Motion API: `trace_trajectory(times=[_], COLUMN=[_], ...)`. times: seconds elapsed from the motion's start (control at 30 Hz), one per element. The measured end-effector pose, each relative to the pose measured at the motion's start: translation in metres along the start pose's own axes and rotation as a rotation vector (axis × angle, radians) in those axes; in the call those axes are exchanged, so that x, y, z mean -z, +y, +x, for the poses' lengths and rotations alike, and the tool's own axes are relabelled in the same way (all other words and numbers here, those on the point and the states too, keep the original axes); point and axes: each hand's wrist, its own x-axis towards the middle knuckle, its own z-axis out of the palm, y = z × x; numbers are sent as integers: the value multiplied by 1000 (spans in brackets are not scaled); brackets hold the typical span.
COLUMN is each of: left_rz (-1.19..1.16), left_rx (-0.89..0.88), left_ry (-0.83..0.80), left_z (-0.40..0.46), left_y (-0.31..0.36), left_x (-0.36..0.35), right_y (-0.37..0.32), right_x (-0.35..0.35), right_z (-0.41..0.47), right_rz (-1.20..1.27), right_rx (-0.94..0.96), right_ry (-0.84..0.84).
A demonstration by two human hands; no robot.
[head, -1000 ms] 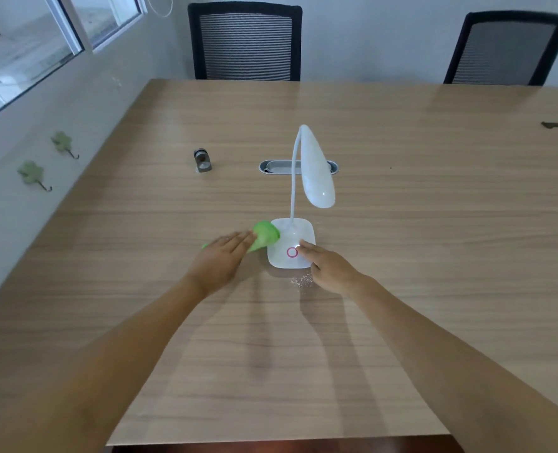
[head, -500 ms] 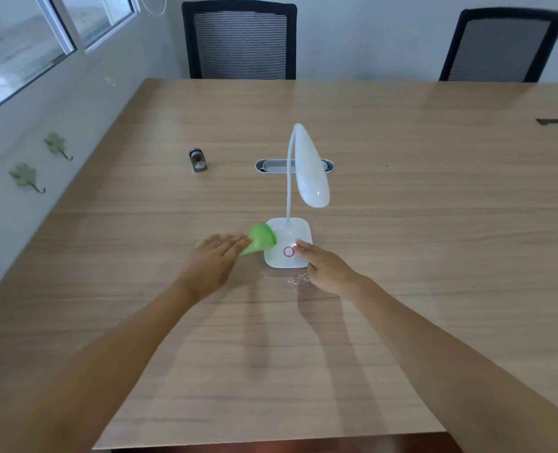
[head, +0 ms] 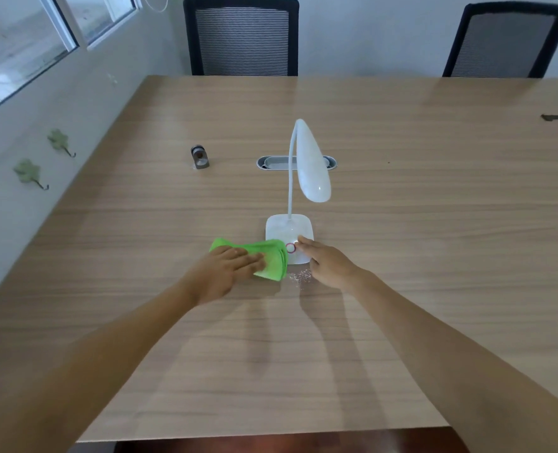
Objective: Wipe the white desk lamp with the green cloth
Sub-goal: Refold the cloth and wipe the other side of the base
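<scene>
The green cloth (head: 266,258), bunched up at the fingertips a moment ago, now lies spread flat under the left hand (head: 225,273), its edge overlapping the near-left corner of the white desk lamp (head: 290,237) base on the table (head: 434,256). The left grip is flat and apart, pressing the cloth down. The right hand (head: 328,264) stays with loosely spread fingers, fingertips resting on the base beside the red ring button (head: 290,247).

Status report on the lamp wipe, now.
Left hand flat on green cloth at lamp base. Right hand steadying base, open. White crumbs on table by base.
</scene>
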Motion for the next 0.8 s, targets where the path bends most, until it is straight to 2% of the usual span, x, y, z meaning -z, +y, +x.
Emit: trace_trajectory(times=[0.17, 0.27, 0.47, 0.53, 0.67, 0.8], left_rz=[-51, -97, -45, -36, -62, -65], left_rx=[258, 234, 5, 45, 257, 323], left_ry=[53, 1, -34, 2, 122, 83], left_z=[36, 47, 3, -2, 29, 54], left_y=[0, 10, 2, -5, -6, 5], left_x=[9, -2, 0, 5, 10, 2], right_y=[1, 2, 19, 24, 21, 16], right_x=[2, 1, -7, -7, -10, -9], right_z=[0, -2, -18, -23, -23, -23], right_rz=[25, 7, -98, -155, -249, -235], right_rx=[-3, 42, 122, 159, 175, 138], right_ry=[8, 9, 122, 102, 37, 15])
